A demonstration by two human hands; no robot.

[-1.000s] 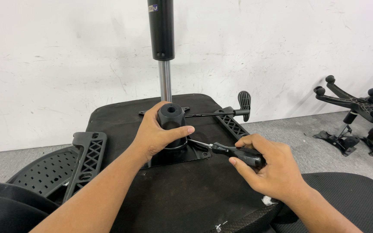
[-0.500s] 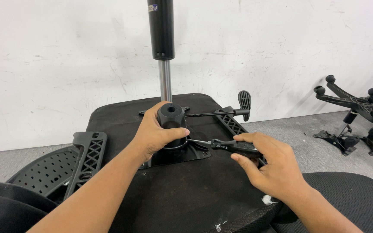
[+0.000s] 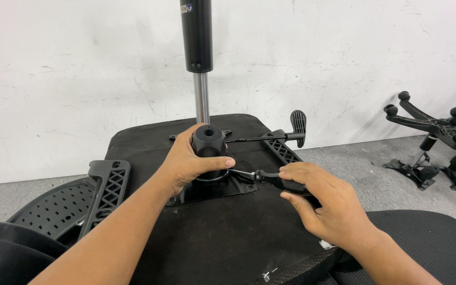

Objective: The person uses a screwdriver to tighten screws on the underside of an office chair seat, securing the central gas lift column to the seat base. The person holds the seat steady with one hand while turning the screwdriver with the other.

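1. Nearest the person, the right hand is curled shut around the black handle of a screwdriver, fingers wrapped over the top of the grip. The thin shaft runs left toward the metal plate at the middle of the seat.
2. Just left of it, the left hand clasps a black plastic cup standing on that plate — thumb across the front, the other fingers round the far side, closed snugly on it.
3. The plate lies flat on the underside of an upturned chair seat, a dark fabric-covered board that fills the middle of the view.
4. The screwdriver looks light and stiff, and the ribbed handle should give a sure grip; it is best held there, not on the smooth shaft. The cup looks rigid and light, easy to steady round its wall.
5. To the left, a black armrest bracket with a lattice pattern sits beside a perforated plastic backrest.
6. Behind the cup rises a gas lift post — shiny rod below, black cylinder above. A lever with a paddle end juts right.
7. Farthest off, by the white wall, chair bases with casters lie on the grey floor.
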